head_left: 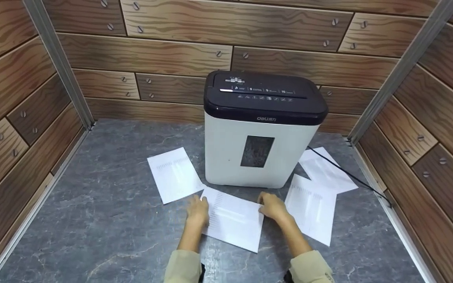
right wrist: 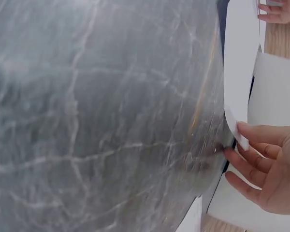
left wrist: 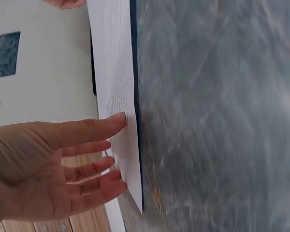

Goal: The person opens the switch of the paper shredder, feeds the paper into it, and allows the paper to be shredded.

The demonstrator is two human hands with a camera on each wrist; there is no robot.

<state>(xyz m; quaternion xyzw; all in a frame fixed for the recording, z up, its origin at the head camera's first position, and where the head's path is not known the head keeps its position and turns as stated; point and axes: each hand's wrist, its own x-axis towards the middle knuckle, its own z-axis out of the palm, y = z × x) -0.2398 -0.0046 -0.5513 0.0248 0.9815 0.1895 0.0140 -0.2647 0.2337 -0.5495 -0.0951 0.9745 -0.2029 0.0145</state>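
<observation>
A printed sheet of paper (head_left: pixel 234 220) lies crosswise on the grey marbled floor in front of a paper shredder (head_left: pixel 230 153) with a black top and white body. At the sheet's left edge is my left hand (head_left: pixel 197 212); in the left wrist view its thumb touches the paper (left wrist: pixel 113 72) and its other fingers extend along the edge, fairly straight. My right hand (head_left: pixel 272 206) pinches the opposite edge. In the right wrist view, the thumb is on top of the bent-up paper corner (right wrist: pixel 242 141) and the fingers are below it.
Another printed sheet (head_left: pixel 175 177) lies left of the shredder. Two more, a near sheet (head_left: pixel 313 208) and a far sheet (head_left: pixel 326 169), overlap on the right. A black cord (head_left: pixel 344 173) runs from the shredder toward the right wall. Wood-patterned walls (head_left: pixel 171 51) enclose the floor.
</observation>
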